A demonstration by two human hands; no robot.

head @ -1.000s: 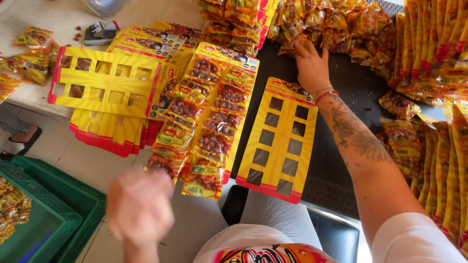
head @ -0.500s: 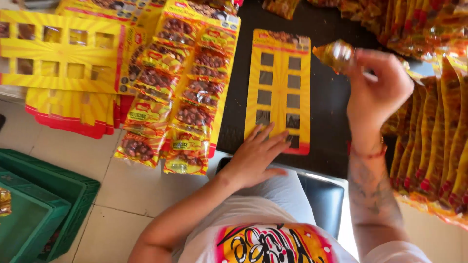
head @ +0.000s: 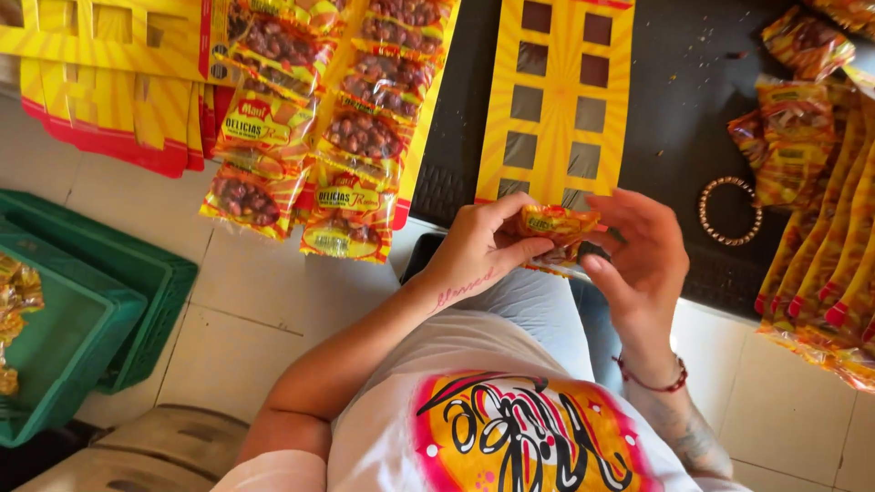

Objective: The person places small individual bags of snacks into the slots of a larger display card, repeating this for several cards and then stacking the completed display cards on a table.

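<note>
My left hand [head: 481, 248] and my right hand [head: 638, 257] both grip one small yellow-and-red snack packet [head: 552, 224] at the near end of a yellow display card [head: 558, 100] with two rows of square cut-outs. The card lies flat on a black table [head: 679, 128], and its windows show as open holes. To the left lies a filled card [head: 351, 137], packets of brown nuts fixed in its slots and hanging past the table edge.
Stacks of blank yellow-and-red cards [head: 118, 82] lie at the upper left. Loose snack packets [head: 802, 100] and long packet strips [head: 834, 264] crowd the right side. A beaded bracelet [head: 729, 211] rests on the table. A green plastic crate [head: 82, 319] stands on the tiled floor.
My right hand brought the packet down from the upper right to the card's near end. My left hand lifted off the card and took hold of the packet too. The view tilted downward.
</note>
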